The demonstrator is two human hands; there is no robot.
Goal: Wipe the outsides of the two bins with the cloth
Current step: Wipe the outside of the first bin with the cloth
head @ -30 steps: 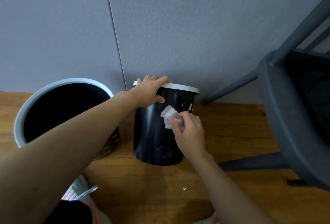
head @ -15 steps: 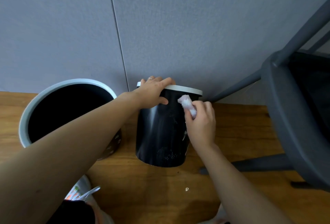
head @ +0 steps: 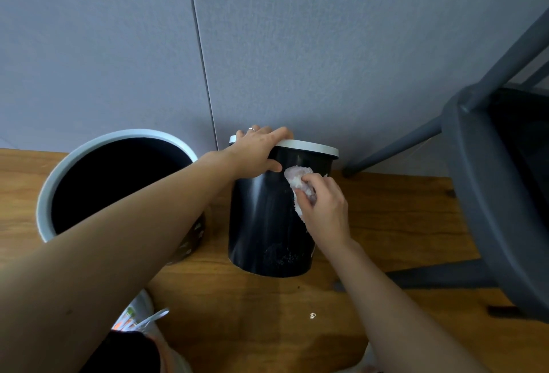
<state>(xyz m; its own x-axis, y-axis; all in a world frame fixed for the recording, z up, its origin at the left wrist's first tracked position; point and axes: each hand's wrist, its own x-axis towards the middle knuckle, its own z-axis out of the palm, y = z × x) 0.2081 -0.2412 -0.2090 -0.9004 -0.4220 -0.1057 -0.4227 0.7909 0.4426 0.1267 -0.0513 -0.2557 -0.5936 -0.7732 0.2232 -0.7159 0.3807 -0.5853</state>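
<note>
While your left hand (head: 255,151) curls over the rim of the black bin (head: 267,224) against the wall, your right hand (head: 325,206) pinches the bunched cloth (head: 297,178) against its upper side. Wiping is under way; next, work downward and around, then do the grey-rimmed bin (head: 59,170) beside it.

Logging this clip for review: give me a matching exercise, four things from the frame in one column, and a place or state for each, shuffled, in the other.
Things:
1. left hand
2. cloth
3. larger bin
4. chair

Places or states:
A. stands open-topped at the left, untouched
B. grips the rim of the smaller bin
C. stands at the right, on the wooden floor
D. held by the right hand against the smaller bin's side

Pairs: 1-B, 2-D, 3-A, 4-C
</note>
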